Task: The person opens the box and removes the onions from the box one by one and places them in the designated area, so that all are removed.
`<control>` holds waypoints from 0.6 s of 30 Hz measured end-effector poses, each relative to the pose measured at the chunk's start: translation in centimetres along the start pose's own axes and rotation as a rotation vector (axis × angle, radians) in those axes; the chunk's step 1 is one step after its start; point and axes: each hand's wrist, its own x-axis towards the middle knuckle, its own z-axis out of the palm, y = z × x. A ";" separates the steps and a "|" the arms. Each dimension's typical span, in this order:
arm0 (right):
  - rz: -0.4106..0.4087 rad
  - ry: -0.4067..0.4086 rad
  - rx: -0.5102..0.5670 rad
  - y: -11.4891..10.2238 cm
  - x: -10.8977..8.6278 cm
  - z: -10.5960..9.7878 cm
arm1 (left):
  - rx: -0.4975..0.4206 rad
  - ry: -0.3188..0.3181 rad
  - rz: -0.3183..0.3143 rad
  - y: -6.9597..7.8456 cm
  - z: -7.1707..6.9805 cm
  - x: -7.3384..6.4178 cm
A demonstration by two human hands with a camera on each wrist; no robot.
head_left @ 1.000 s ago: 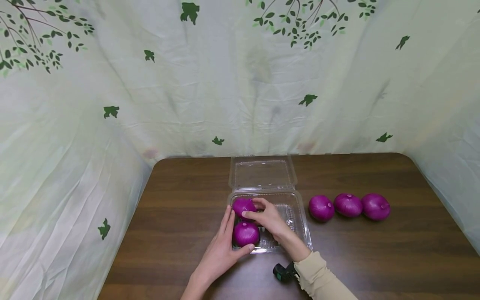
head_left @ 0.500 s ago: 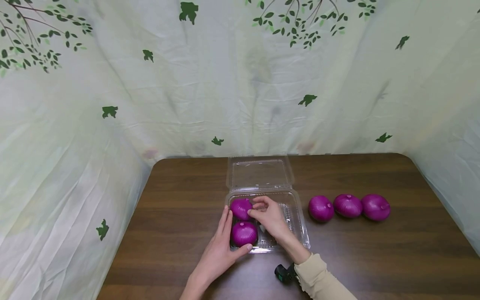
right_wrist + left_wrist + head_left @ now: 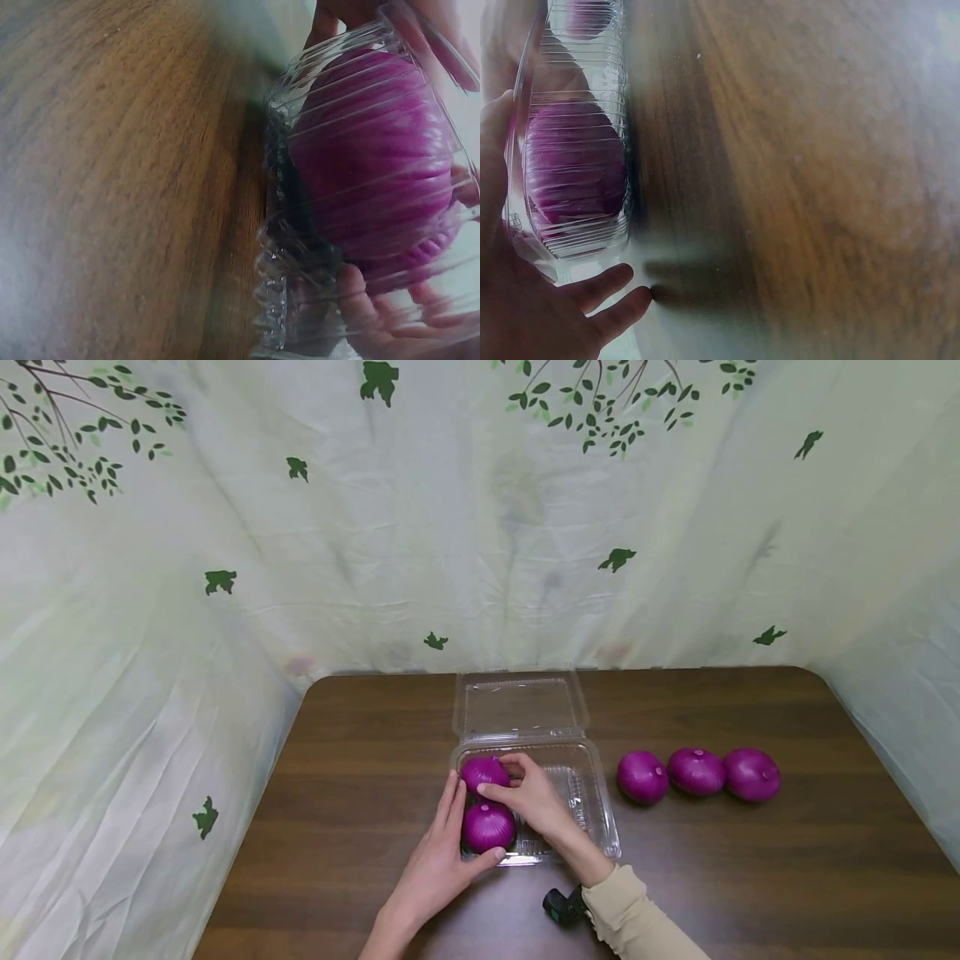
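A clear plastic clamshell container (image 3: 611, 827) lies open on the table, its lid (image 3: 521, 706) folded back. Two purple onions sit in its left side, a rear onion (image 3: 482, 772) and a front onion (image 3: 487, 828). My right hand (image 3: 536, 797) reaches over the tray and pinches the rear onion between thumb and fingers. Along the tray's left side lie the straight fingers of my left hand (image 3: 438, 868), with its thumb at the front rim. In the left wrist view an onion (image 3: 577, 161) shows through the ribbed wall, beside my left fingers (image 3: 604, 289).
Three more purple onions stand in a row right of the container: a near one (image 3: 642, 777), a middle one (image 3: 696, 771) and an end one (image 3: 752, 774). A black device (image 3: 564, 906) is by the right wrist. A leaf-patterned curtain (image 3: 525, 527) hangs behind the brown table (image 3: 360, 760).
The container and its onions shifted slightly left, then stayed. My right thumb drew back to the rear onion's right side, and now reaches left across its near side. The left hand barely moved.
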 end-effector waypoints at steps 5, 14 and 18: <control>0.001 0.023 -0.044 -0.1 0.2 0.2 | -0.003 0.002 0.002 0.0 0.0 0.0; -0.004 -0.031 -0.082 -0.1 0.0 -0.1 | -0.002 0.009 0.011 -0.1 0.0 0.0; 0.005 -0.034 -0.076 -0.2 0.0 -0.2 | 0.002 0.010 0.014 -0.2 0.1 0.1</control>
